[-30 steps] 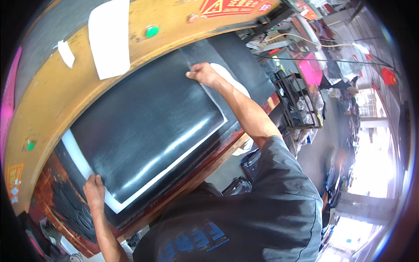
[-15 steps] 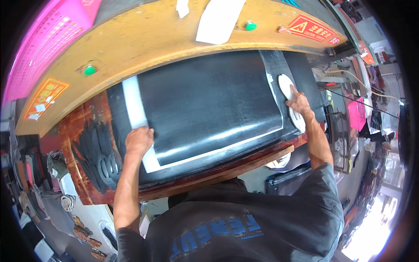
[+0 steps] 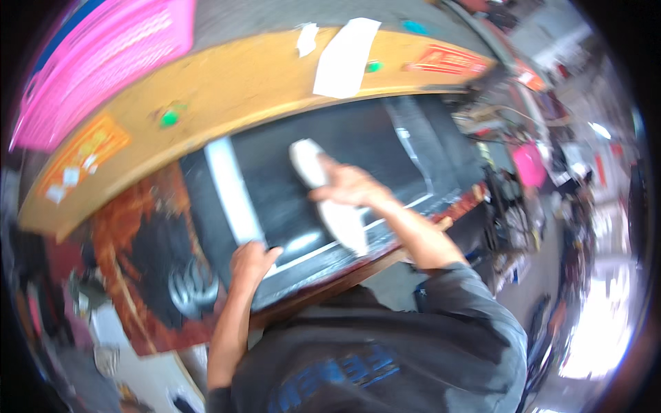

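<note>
A long white sole-shaped piece [image 3: 342, 221], blurred by motion, is gripped in my right hand [image 3: 354, 186]. It slants over the glossy black sheet [image 3: 265, 162] in the middle of the bench. My left hand [image 3: 252, 261] is closed at the near end of the white strip [image 3: 233, 189], by the black sheet's near-left corner. A small dark bit shows at its fingertips; what it pinches is too blurred to make out. Light edging also runs along the sheet's near and right sides.
A yellow machine beam [image 3: 227, 96] with green buttons and a hanging white paper [image 3: 348, 58] spans the far side. Pink baskets [image 3: 117, 65] stand at far left. Grey curved shapes [image 3: 193, 289] lie on the worn reddish board [image 3: 138, 234] at left. Stacked goods crowd the right.
My right hand has carried the white piece leftward from the sheet's right border to over its middle. My left hand has moved nearer me along the sheet's left edge. The whole view has shifted.
</note>
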Demonstrator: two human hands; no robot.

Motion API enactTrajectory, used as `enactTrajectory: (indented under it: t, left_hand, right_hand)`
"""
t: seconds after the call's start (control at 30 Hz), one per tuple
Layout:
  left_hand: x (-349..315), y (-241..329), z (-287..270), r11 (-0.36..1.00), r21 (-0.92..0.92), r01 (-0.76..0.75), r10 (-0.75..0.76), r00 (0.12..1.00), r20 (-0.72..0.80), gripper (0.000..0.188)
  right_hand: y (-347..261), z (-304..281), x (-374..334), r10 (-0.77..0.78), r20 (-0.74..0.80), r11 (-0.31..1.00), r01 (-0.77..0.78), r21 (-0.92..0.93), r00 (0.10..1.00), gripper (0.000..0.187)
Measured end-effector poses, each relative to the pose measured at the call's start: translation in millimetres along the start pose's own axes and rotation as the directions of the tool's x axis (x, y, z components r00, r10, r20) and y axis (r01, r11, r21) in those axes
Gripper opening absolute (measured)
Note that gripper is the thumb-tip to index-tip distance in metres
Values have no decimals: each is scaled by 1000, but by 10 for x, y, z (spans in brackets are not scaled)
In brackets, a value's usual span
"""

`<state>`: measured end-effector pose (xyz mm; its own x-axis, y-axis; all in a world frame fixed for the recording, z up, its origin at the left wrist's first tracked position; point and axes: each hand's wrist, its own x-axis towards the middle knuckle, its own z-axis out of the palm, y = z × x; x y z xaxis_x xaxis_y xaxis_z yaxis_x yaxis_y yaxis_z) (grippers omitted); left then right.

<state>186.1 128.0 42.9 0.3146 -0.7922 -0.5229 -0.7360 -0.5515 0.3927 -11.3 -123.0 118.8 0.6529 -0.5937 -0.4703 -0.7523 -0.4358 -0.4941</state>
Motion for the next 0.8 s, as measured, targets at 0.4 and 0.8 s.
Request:
enactTrajectory:
  t: [0.4,0.8]
  left_hand:
    - [360,-52,190,375,-908,186,-106,982,157,43]
    - [214,101,460,846,-426,-322,-4,794,-608,49]
  right_hand:
    - [-627,544,127,51,-151,988,-72,-138,987,104]
    - [-610,844,246,97,-227,953,-157,-260,969,99]
